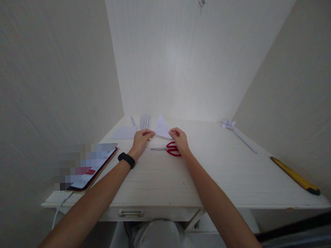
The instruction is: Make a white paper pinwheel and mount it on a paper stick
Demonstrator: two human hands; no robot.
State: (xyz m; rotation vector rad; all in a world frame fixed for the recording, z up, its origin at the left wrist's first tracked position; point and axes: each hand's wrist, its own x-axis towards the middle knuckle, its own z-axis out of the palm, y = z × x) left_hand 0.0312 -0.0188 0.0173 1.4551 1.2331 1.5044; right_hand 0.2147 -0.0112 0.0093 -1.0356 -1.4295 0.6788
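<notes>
A white paper triangle is held up between my two hands, its point facing away from me. My left hand, with a black band on the wrist, pinches the triangle's left lower corner. The right lower corner is pinched by my right hand. Just below the paper lie red-handled scissors on the white desk, blades pointing left and closed; my right hand and wrist partly cover the handles. Beyond my left hand are a flat white paper sheet and several narrow paper strips.
A phone or tablet with a lit screen leans at the left, with a white cable below it. At the right lie a paper pinwheel on a stick and a yellow cutter-like tool. Walls enclose the desk.
</notes>
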